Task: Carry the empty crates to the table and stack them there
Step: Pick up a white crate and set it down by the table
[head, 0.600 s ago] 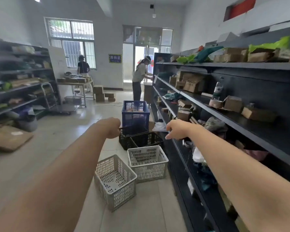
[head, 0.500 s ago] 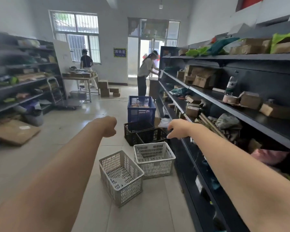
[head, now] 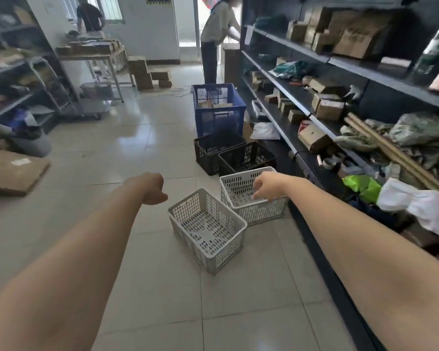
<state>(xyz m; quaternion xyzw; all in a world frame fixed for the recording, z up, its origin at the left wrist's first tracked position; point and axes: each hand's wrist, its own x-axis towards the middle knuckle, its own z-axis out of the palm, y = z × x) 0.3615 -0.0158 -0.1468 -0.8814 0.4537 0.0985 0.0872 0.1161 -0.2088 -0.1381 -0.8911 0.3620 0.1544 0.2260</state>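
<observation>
Both arms reach forward over the tiled floor of a storeroom. The left hand is clenched into a loose fist and holds nothing; it hangs in the air to the left of the near white crate. The right hand has its fingers curled downward above the far white crate, close to its near rim, but I cannot tell if the fingers already touch it. The two white crates stand empty on the floor, touching at one corner, just beside the dark shelf unit on the right. Behind them are two black crates, side by side, and then a taller blue crate with some cardboard inside. The desk is far away at the back left, loaded with boxes, and a person stands behind it.
</observation>
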